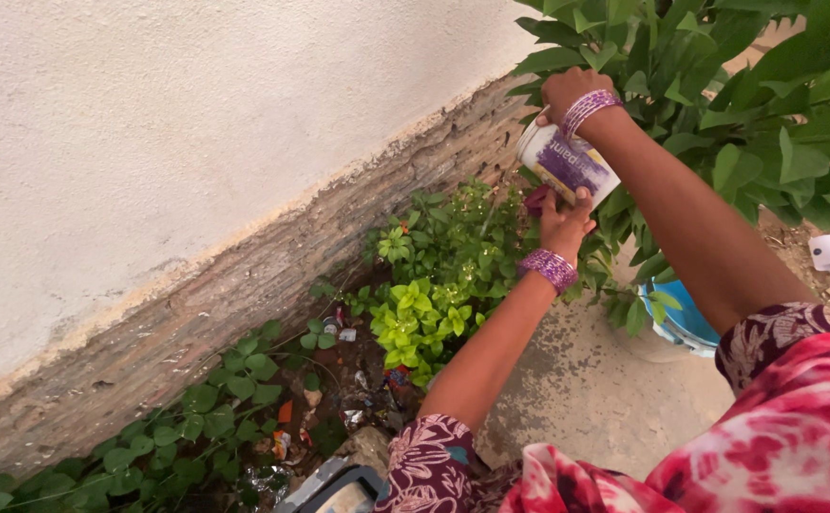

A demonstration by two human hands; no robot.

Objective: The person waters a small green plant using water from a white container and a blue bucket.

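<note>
White tub with purple label (pixel 567 161) sits tipped over the green plants (pixel 434 275) by the wall (pixel 196 123), my right hand (pixel 572 90) gripping its far rim, left hand (pixel 562 223) pinching its near edge; no water visible leaving it.

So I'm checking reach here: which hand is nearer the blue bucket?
Left. The left hand, under the white container, is closer to the blue bucket below it; the right hand holds the container's far end.
</note>
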